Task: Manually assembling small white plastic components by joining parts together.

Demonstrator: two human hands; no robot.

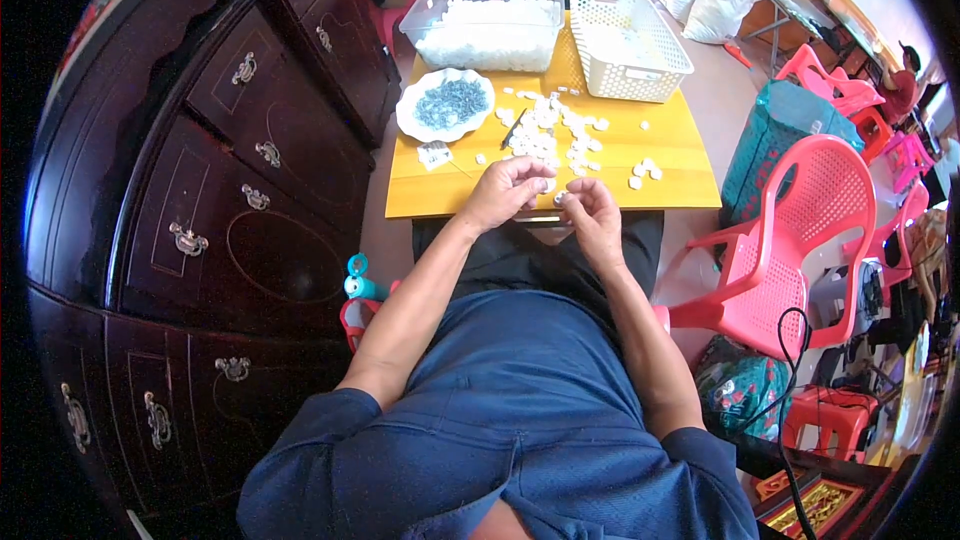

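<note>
Over the near edge of the yellow table (680, 170), my left hand (500, 193) is closed, thumb and fingers pinching a small white plastic piece (547, 185). Close by on its right, my right hand (599, 224) pinches another small white piece (560, 198) at its fingertips. The two pieces are apart, and their details are too small to read. Just beyond lies a loose spread of similar white pieces (537, 145), with a thin dark tool (514, 128) at its left side. A scalloped white plate (404, 124) holds many small translucent bluish parts.
A clear plastic bin (412, 28) heaped with white pieces and a white perforated basket (650, 86) stand at the far side. Dark wooden drawers (290, 250) rise on my left. A pink plastic chair (820, 195) and a teal bag (790, 130) are on the right.
</note>
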